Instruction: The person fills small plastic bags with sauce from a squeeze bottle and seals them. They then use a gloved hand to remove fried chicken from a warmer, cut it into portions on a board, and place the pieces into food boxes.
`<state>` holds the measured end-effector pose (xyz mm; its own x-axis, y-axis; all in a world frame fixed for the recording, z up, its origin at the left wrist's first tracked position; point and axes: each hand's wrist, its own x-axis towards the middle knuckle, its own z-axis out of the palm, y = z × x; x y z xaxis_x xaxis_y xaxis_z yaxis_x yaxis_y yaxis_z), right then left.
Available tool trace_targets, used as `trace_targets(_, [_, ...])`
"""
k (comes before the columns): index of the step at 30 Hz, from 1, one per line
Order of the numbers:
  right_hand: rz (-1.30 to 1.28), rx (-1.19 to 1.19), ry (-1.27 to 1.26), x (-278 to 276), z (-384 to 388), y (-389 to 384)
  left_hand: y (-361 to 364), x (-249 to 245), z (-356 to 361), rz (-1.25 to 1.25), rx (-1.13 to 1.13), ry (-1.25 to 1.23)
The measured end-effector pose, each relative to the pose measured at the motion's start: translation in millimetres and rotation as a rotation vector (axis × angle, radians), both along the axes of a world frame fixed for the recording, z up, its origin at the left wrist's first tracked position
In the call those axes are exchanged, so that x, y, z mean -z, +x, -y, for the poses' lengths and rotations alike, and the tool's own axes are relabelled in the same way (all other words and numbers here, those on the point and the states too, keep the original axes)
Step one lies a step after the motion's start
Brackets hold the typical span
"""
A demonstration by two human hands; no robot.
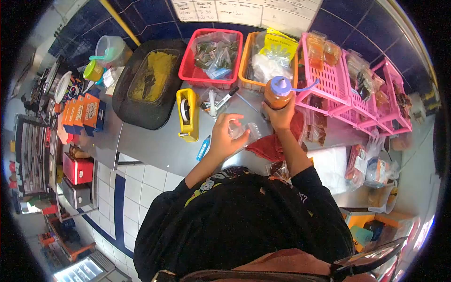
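My right hand (281, 115) is wrapped round a squeeze bottle (277, 99) of orange-brown sauce. The bottle has a purple-blue lid and a spout cap on a strap sticking out to the right. To its left, my left hand (225, 138) is curled with thumb and forefinger round a small clear plastic bag (236, 130); its edges are hard to make out. Another piece of clear plastic (253, 132) shows just right of the thumb. A dark red cloth (268, 146) lies on the steel counter (181, 152) beneath my right wrist.
A yellow tape dispenser (188, 123), a black marker (227, 100) and a blue tube (203, 147) lie nearby. Behind stand a tray of yellow paste (159, 70), a red basket (187, 70), an orange basket (243, 75) and pink racks (324, 89) with packets.
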<state>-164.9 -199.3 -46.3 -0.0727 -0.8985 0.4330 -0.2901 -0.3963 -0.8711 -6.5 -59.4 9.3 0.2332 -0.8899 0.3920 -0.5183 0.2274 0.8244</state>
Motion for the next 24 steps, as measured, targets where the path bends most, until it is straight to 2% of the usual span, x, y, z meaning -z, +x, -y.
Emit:
trace_targets(3, [-0.189, -0.023, -0.089, -16.1, -10.4, 4.6, 8.8, 1.4, 3.1, -0.036, -0.044, -0.052])
trace_targets(4, [-0.154, -0.085, -0.19, -30.3, -16.9, 8.2, 13.1, 0.2, 3.5, -0.039, -0.052, -0.052])
trace_targets(6, [-0.264, -0.16, -0.328, -38.1, -21.1, 5.6, 20.4, -6.0, 1.0, -0.046, -0.059, -0.044])
trace_targets(11, [-0.669, -0.24, -0.668, -89.8, -32.5, -6.0, 30.6, -32.8, -12.7, 0.032, -0.001, 0.066])
trace_targets(16, [-0.979, -0.253, -0.874, -121.0, -39.5, -25.3, 28.5, -52.1, -23.4, 0.038, 0.09, 0.215])
trace_targets(24, [-1.174, -0.234, -1.117, -162.3, -50.9, -38.4, 19.0, -62.6, -30.0, -0.011, 0.255, 0.364])
